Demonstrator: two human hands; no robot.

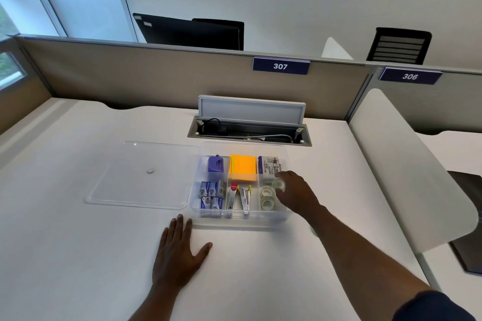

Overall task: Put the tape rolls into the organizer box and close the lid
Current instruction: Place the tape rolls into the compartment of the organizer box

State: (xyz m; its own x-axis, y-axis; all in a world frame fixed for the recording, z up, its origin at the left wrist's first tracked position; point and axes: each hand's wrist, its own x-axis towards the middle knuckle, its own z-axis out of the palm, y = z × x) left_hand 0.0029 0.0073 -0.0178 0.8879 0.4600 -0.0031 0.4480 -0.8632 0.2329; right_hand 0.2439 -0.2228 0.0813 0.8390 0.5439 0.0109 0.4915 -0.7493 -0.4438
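A clear plastic organizer box point(194, 212) stands open on the white desk. Its clear lid point(140, 174) lies flat on the desk, touching the box's left side. Two clear tape rolls point(267, 198) lie in the front right compartment. My right hand point(297, 194) reaches over that compartment with its fingers closed on a third clear tape roll point(279, 185), held just above the other two. My left hand point(180, 255) rests flat on the desk in front of the box's left corner, fingers spread, holding nothing.
The other compartments hold staple boxes point(211, 194), staplers point(241, 198), orange sticky notes point(243, 167), a purple item point(216, 163) and a white packet point(270, 165). Behind the box an open cable hatch point(250, 122) interrupts the desk. A curved white divider point(407, 164) stands at the right.
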